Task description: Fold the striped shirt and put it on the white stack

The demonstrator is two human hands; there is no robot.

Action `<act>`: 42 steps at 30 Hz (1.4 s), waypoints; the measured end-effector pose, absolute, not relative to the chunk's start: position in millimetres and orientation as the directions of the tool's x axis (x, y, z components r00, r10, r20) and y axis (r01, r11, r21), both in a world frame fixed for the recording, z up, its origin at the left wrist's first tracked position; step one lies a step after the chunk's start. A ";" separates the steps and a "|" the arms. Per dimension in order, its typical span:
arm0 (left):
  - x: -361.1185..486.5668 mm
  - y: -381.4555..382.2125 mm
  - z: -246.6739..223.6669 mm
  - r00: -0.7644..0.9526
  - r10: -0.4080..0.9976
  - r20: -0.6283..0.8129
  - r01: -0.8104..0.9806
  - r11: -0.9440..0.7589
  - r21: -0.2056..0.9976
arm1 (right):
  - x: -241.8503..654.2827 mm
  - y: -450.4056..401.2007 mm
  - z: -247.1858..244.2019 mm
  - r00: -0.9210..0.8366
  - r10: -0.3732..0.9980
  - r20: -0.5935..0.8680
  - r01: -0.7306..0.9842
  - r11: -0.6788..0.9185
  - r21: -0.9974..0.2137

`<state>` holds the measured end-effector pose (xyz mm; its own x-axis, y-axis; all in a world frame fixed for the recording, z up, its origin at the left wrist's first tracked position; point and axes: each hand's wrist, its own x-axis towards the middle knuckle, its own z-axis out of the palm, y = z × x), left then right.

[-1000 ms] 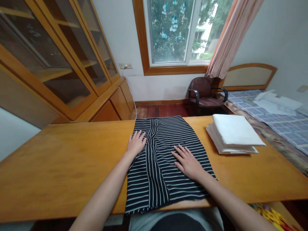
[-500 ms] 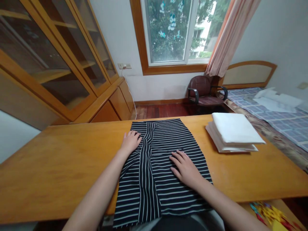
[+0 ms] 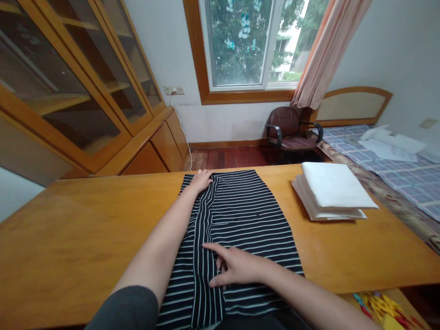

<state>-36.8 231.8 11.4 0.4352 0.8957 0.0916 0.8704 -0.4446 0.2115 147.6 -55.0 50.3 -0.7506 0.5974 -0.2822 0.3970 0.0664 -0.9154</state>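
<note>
Centrally, striped cloth [image 3: 250, 206] beneath both hands: left hand [image 3: 202, 180], fingers together over its far edge; right hand [image 3: 233, 266], index extended, other fingers curled, at lower centre.

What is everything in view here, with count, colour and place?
Striped cloth: one, black and white, on the table
Table: one, yellow-brown wood, foreground
Folded stack: one, white, table's right side
Cabinet: one, brown wood with glass doors, left
Socket panel: one, pale, far wall
Cord: one, white, hanging from it
Window: one, white-framed, far wall
Curtain: one, pink, window's right
Chair: one, maroon, below window
Bed: one, blue-checked cover, right
Hands: two, bare; left at cloth's far edge, right nearer
</note>
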 end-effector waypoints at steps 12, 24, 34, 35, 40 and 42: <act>-44.1 247.5 17.5 0.225 0.923 0.312 0.873 -0.333 0.357 | 143.6 -60.2 39.1 -0.839 0.543 0.027 0.179 0.321 -0.930; -21.7 239.0 22.6 0.115 0.907 0.405 0.813 -0.320 0.486 | 162.9 -68.4 59.6 -0.804 0.593 0.041 0.243 0.390 -0.888; -3.8 230.9 24.2 0.074 0.921 0.383 0.690 -0.324 0.647 | 173.5 -65.9 55.5 -0.843 0.537 -0.002 0.269 0.419 -0.867; -3.0 231.0 24.7 0.068 0.923 0.379 0.680 -0.321 0.659 | 174.1 -66.6 57.3 -0.842 0.540 0.008 0.262 0.420 -0.869; 0.3 231.6 24.5 0.065 0.931 0.360 0.632 -0.317 0.707 | 176.9 -68.9 58.6 -0.820 0.570 0.046 0.236 0.410 -0.881; 2.4 230.6 20.9 0.087 0.935 0.343 0.616 -0.321 0.719 | 178.7 -68.8 57.2 -0.823 0.567 0.029 0.242 0.396 -0.886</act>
<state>2.4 230.6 20.9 0.0874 0.9353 0.3428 0.6162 -0.3211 0.7192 178.7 -68.8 57.2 -0.8230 0.5672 0.0289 0.2418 0.3960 -0.8858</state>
